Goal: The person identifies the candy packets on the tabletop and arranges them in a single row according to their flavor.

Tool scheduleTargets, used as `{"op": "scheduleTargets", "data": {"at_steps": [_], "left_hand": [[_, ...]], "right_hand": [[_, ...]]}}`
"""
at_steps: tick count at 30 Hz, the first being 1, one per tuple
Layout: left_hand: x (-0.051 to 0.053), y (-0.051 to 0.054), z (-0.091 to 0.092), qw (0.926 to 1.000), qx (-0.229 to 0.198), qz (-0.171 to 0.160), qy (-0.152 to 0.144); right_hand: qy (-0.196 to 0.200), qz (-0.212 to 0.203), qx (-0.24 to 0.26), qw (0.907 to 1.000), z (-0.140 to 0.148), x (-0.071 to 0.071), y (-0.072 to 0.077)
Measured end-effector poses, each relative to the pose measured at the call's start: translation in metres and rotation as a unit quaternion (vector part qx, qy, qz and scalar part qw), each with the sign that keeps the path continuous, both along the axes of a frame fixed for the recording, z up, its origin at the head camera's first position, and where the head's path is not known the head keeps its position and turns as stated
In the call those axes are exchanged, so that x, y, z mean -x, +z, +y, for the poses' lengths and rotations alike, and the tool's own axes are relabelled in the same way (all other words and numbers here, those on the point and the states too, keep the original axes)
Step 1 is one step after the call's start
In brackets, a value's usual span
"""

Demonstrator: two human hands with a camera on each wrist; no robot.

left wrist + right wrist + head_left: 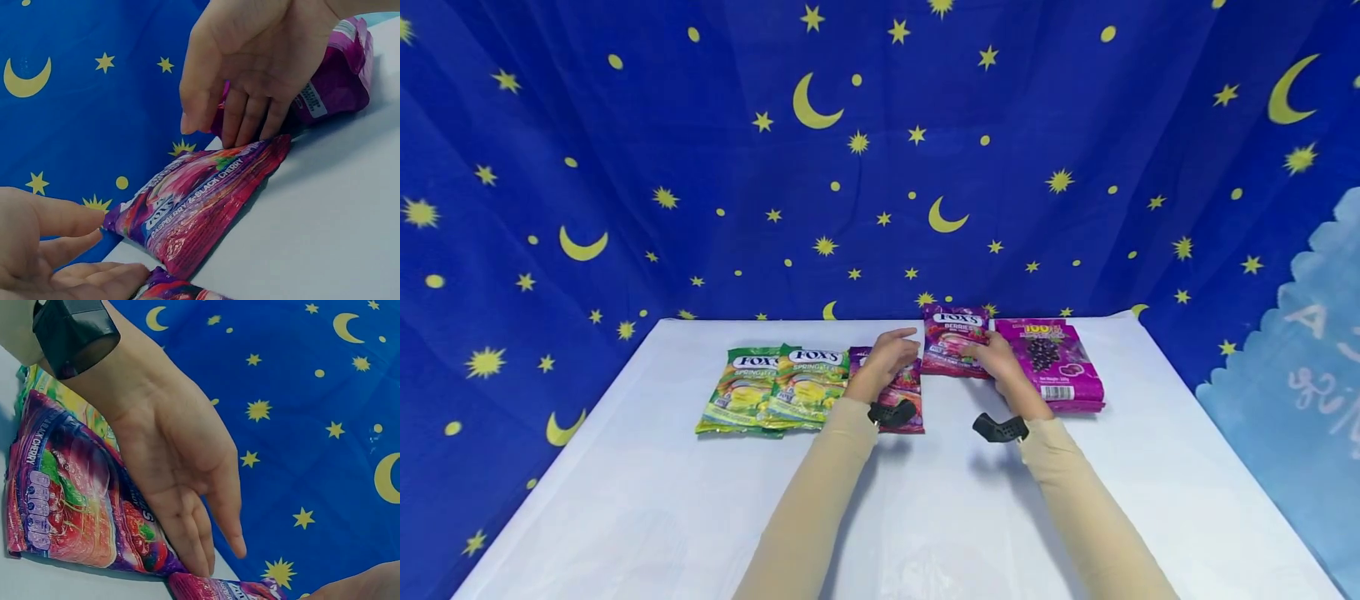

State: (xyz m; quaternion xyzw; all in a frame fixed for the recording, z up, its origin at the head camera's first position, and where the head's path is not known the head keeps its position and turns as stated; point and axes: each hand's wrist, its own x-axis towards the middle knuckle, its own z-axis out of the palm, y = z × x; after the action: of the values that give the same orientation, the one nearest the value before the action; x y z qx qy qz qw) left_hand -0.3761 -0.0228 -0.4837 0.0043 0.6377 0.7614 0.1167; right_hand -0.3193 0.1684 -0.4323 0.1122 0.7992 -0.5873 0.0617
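Observation:
The left hand (886,365), its fingers extended and slightly bent, is over a purple berry candy bag (912,392); in the right wrist view, that hand (175,450) has its fingertips at the edge of the bag (69,500). The right hand (1006,367) rests its fingertips on the right side of a second purple berry bag (951,337), farther back on the table. The left wrist view shows the right hand (256,75) with fingers fairly straight on this bag (194,206) and the thumb apart from it.
Two green candy bags (737,400) (805,392) overlap left of the purple ones. Magenta grape candy bags (1063,371) lie stacked at the right, beside the right hand. A blue curtain (880,167) with stars and moons hangs behind the white table (662,508).

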Motion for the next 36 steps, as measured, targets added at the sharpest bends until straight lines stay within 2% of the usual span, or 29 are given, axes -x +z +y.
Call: {"op": "scheduleTargets", "data": {"at_steps": [1,4,6,8,10,12,16,19,20,23,24,29,36], "left_hand": [[0.007,-0.007,0.001,1.0000,0.000,-0.002,-0.006],[0.010,-0.011,0.009,0.9996,0.014,-0.016,-0.019],[-0.012,0.018,0.014,0.9981,0.044,-0.042,-0.008],[-0.027,0.037,0.014,0.9980,0.046,-0.042,-0.009],[-0.038,0.051,0.013,0.9981,0.039,-0.048,-0.009],[-0.046,0.061,0.011,0.9980,0.035,-0.052,-0.009],[-0.050,0.062,0.011,0.9981,0.037,-0.049,0.002],[-0.045,0.050,0.013,0.9979,0.047,-0.040,0.021],[-0.045,0.050,0.013,0.9978,0.049,-0.040,0.022],[-0.040,0.038,0.015,0.9974,0.053,-0.037,0.032],[-0.040,0.037,0.015,0.9973,0.054,-0.038,0.030],[-0.036,0.036,0.016,0.9984,0.028,-0.043,0.025],[-0.035,0.044,0.019,0.9974,-0.036,-0.033,0.054]], "right_hand": [[0.000,-0.005,-0.001,1.0000,0.000,0.000,0.000],[-0.005,-0.017,-0.002,0.9998,0.001,0.001,0.000],[-0.008,-0.020,0.000,0.9998,0.002,0.002,0.000],[-0.013,-0.021,0.003,0.9997,0.003,0.002,0.000],[-0.017,-0.014,0.014,0.9997,0.004,0.002,0.000],[-0.020,-0.011,0.027,0.9994,0.006,0.002,0.001],[-0.018,-0.004,0.060,0.9980,0.010,0.002,0.001],[-0.021,0.008,0.081,0.9965,0.010,0.002,-0.001],[-0.027,0.015,0.088,0.9956,0.010,0.002,-0.002],[-0.047,0.034,0.109,0.9923,0.008,0.002,-0.004],[-0.056,0.038,0.117,0.9908,0.007,0.001,-0.005],[-0.089,0.063,0.139,0.9844,0.004,-0.001,-0.005],[-0.124,0.071,0.178,0.9737,0.000,-0.002,-0.003]]}}
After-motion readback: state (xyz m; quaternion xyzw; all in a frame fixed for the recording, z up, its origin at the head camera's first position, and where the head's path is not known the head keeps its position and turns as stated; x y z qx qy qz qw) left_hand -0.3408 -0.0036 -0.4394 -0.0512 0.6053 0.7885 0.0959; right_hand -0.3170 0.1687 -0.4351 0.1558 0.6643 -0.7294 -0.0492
